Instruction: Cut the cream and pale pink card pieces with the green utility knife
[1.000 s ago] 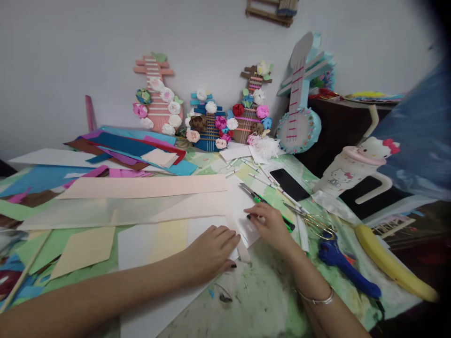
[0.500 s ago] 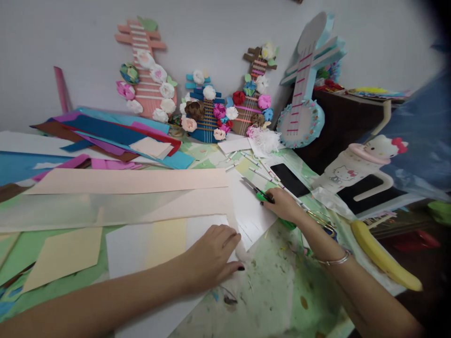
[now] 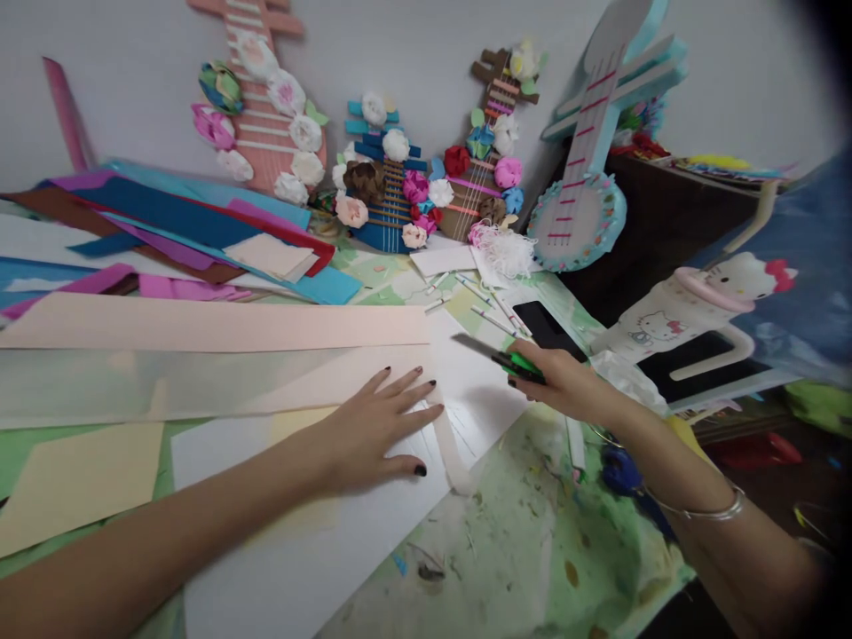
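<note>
My left hand [image 3: 373, 435] lies palm down with its fingers spread, across a white sheet [image 3: 246, 541] and the edge of a pale pink crepe paper sheet [image 3: 359, 377]. A narrow strip of the pale paper [image 3: 453, 461] hangs down beside its fingertips. My right hand [image 3: 565, 382] is closed round a green and black utility knife [image 3: 523, 364]. The grey blade points left, above the white sheet. Part of the handle is hidden in the hand.
Flower-covered paper guitars [image 3: 392, 204] stand along the wall. Folded coloured papers [image 3: 186, 231] lie at left. At right are a phone [image 3: 546, 327], thin marked sticks [image 3: 493, 317] and a white cup [image 3: 666, 315]. A cream card [image 3: 93, 479] lies front left.
My left hand has shifted up and left, its fingers now spread flat. My right hand has raised the utility knife slightly and moved right. The view has tilted down.
</note>
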Tool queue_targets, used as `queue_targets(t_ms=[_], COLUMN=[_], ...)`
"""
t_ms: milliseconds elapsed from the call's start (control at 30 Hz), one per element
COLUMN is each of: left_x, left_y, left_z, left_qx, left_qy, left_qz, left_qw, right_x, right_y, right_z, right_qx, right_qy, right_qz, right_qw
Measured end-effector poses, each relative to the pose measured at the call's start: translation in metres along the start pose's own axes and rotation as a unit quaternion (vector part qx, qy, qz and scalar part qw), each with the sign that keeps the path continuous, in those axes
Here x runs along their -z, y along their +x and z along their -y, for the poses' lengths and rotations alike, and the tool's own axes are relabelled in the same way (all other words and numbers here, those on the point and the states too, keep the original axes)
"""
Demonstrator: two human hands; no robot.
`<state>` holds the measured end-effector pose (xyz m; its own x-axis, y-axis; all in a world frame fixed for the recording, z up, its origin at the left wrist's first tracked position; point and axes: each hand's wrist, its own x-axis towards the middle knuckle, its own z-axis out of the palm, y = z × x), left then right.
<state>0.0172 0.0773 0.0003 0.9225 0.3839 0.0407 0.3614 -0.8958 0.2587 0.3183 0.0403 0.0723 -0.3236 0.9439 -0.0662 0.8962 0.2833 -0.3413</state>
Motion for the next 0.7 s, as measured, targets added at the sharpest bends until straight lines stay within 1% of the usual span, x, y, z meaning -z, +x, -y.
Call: queue_targets(t_ms=[100,200,333,467,700], left_x=[-0.004,-0.005,-0.005,-0.007,-0.006], left_y=[-0.003,-0.005,-0.005,-0.005,-0.005], left_z=[0.007,0.009,0.009,0.009,0.009], left_qx=[-0.010,-0.019,-0.018,-0.023,-0.015], left_qy=[-0.009,-0.011,-0.014,-0.023,-0.016], left_qz=[0.004,0.006,0.002,-0.008,0.005], left_qw=[1.000,1.000,1.000,0.999,1.000], right_x=[-0.004,-0.010,-0.016,-0.020,-0.025], right_y=[0.002,0.005,0.010,0.015,0.019], right_z=[-0.003,-0.001,0.006,0.010,0.014], right_qx=[0.046,0.055,0.053,0.055,0.061], right_qy=[-0.047,-0.090,-0.169,-0.222,-0.254], right_qz=[0.060,0.091,0.095,0.087,0.087], right_qw=[0.996,0.990,0.980,0.970,0.961])
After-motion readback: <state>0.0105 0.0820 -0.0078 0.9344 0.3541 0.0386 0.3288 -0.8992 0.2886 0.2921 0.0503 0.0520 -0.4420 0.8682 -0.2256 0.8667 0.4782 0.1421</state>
